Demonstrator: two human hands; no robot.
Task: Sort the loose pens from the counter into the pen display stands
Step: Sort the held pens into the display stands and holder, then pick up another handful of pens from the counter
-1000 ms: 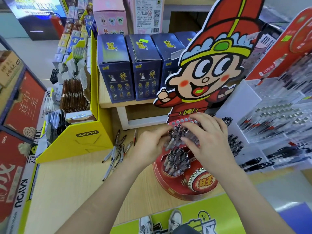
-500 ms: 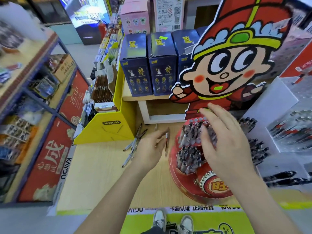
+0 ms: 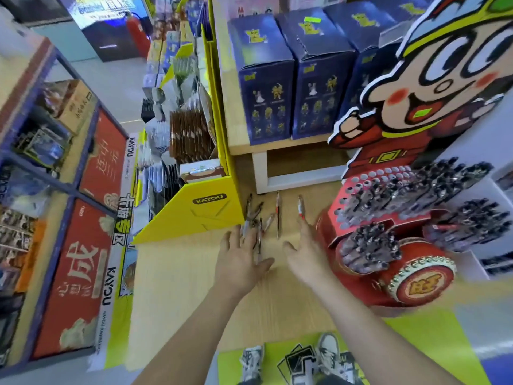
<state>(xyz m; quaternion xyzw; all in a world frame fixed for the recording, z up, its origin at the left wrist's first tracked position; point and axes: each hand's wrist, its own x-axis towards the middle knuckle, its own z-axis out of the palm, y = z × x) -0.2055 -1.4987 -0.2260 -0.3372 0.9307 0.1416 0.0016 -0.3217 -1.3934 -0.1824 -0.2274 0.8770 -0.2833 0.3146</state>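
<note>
Several loose pens (image 3: 259, 220) lie on the wooden counter (image 3: 177, 273) beside a yellow box. A red-barrelled pen (image 3: 301, 211) lies apart to the right. My left hand (image 3: 241, 259) is spread flat, fingertips over the near ends of the pens. My right hand (image 3: 305, 254) is open, fingers stretched toward the red-barrelled pen, holding nothing. The red cartoon pen display stand (image 3: 399, 226) at right has black pens filling most of its holes; some upper-left holes are empty.
A yellow KAYOU display box (image 3: 194, 209) stands left of the pens. Blue boxes (image 3: 266, 79) sit on a raised wooden shelf behind. A white pen display (image 3: 477, 218) is at far right. Blue shelving (image 3: 55, 162) borders the left.
My right hand left the red stand and moved left to the loose pens. My left hand spread open over the pens. The camera view swung left and closer.
</note>
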